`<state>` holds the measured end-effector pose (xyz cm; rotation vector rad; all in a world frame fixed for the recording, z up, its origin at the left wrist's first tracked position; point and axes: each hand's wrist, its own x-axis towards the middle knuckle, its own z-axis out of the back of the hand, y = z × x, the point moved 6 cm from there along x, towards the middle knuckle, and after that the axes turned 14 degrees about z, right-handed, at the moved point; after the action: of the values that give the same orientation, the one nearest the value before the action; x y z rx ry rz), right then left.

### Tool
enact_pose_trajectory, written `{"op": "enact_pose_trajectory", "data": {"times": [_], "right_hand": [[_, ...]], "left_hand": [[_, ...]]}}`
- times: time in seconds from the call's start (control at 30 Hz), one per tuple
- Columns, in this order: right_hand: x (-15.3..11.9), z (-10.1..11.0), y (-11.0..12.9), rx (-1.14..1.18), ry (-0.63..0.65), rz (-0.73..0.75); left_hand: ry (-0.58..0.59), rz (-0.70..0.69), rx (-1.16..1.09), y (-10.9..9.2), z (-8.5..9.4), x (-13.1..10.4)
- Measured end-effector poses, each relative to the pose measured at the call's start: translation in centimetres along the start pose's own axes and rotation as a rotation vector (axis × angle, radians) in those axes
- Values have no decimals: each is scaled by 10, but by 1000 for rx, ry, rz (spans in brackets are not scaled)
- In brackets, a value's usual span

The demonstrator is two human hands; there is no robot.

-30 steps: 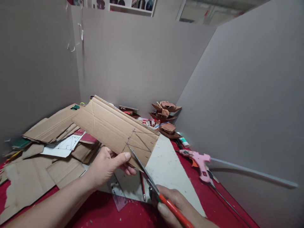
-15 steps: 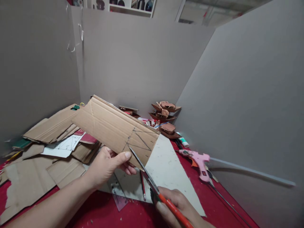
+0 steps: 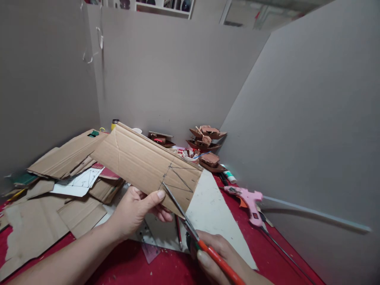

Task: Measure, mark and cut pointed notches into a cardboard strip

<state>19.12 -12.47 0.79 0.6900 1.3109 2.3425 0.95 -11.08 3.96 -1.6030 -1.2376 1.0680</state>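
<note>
My left hand [image 3: 145, 204] grips the lower edge of a brown cardboard piece [image 3: 139, 158], thumb on top and fingers beneath. Dark pen lines, some forming a triangle, are drawn on its right part. In my right hand [image 3: 218, 253] is a pair of scissors [image 3: 190, 229] with orange-red handles. One blade lies over the cardboard from its lower edge, its tip close to the drawn lines and just right of my left thumb. The other blade is mostly hidden under the sheet. Below the cardboard, a pencil [image 3: 179, 233] and a clear set square [image 3: 151, 251] lie partly covered.
A pink glue gun [image 3: 247, 202] with its cord and long glue stick rests at right. Brown model boats [image 3: 206, 142] stand at the back. Cardboard scraps [image 3: 35, 217] and a drawn paper [image 3: 80, 182] cover the left. A white board [image 3: 219, 217] lies on the red tabletop [image 3: 118, 261].
The cardboard, with my left hand and the scissors, has shifted slightly right and down in view. The blade remains across the sheet near the same drawn lines.
</note>
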Motion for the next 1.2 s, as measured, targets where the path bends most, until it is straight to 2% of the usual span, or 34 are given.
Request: {"op": "enact_pose_trajectory", "data": {"times": [0.17, 0.37, 0.6, 0.73, 0.97, 1.07, 1.2], "right_hand": [[-4, 1, -6, 35, -13, -64], [1, 1, -7, -12, -22, 37], [-1, -1, -1, 38, -60, -73], [-5, -2, -4, 34, -64, -148], [0, 0, -1, -9, -45, -6], [1, 2, -6, 19, -69, 10], [1, 3, -8, -14, -39, 44]], "left_hand": [[4, 10, -1, 1, 1, 0], [5, 9, 8, 2, 2, 1], [-66, -48, 5, 0, 9, 2], [-63, -51, 14, 0, 9, 3], [-67, -21, 16, 3, 5, 1], [-72, -3, 7, 3, 4, 0], [-68, 2, 2, 2, 4, 0]]}}
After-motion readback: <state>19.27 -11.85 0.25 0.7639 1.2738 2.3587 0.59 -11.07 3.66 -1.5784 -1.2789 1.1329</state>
